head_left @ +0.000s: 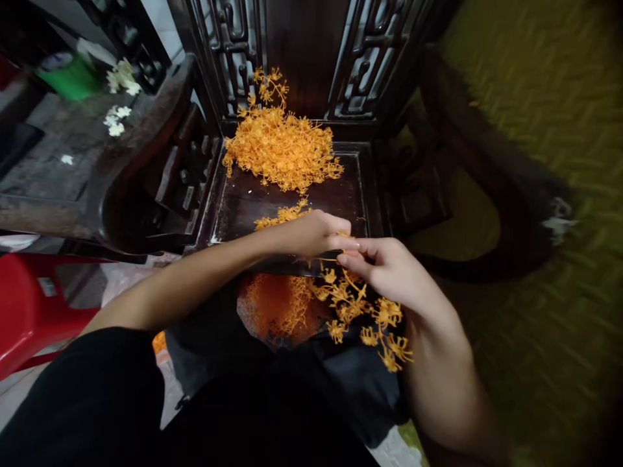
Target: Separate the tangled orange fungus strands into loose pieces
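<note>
My left hand (316, 232) and my right hand (389, 263) meet above the front edge of a dark wooden chair seat (238, 204), fingertips pinched together. Between them are the thin stems of orange plastic flower sprigs (344, 301), whose branched heads hang below my right hand. Which finger grips which stem is partly hidden. Behind my left hand a small bunch of orange sprigs (280, 215) lies on the seat. A large heap of the same sprigs (285, 149) rests against the chair back. Below my hands, a clear bag or container (250, 318) holds more orange pieces at my lap.
The carved chair back (306, 58) rises ahead, with curved armrests on both sides. At left are a dark side table (43, 165) with a green container (71, 78) and white flowers (117, 120), and a red plastic stool (29, 305). A woven yellowish surface (549, 324) fills the right.
</note>
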Demonstrator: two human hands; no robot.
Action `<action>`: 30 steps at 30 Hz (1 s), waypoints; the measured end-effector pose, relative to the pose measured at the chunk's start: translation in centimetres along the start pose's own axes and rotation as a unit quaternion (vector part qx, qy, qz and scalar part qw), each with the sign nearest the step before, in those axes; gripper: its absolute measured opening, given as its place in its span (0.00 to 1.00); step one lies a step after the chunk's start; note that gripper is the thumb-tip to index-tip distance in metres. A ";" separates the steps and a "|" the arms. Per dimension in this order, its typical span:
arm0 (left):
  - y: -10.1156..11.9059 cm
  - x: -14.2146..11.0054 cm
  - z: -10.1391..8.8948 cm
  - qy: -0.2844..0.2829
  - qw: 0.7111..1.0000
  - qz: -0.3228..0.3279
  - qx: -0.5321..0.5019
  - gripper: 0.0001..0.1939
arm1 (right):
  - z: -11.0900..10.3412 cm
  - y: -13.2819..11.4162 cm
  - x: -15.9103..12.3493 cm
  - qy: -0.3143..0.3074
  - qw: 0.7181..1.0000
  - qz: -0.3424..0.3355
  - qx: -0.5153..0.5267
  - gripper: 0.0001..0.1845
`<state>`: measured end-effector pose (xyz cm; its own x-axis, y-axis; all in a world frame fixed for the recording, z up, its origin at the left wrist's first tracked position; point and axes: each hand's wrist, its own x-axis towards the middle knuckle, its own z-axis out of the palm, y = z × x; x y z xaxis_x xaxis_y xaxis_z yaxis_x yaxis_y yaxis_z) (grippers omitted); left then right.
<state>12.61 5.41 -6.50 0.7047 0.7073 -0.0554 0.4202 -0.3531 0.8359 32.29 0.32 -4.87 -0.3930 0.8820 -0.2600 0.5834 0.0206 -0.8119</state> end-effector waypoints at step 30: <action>-0.6 -2.5 -3.0 0.188 0.978 -0.054 -0.069 0.12 | -0.1 0.3 -1.0 0.151 0.891 -0.082 0.420 0.21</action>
<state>8.88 5.66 -5.29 0.3891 0.9205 0.0352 0.3812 -0.1957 0.9036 32.92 -0.57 -4.82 -0.1406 0.9887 -0.0519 -0.2523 -0.0865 -0.9638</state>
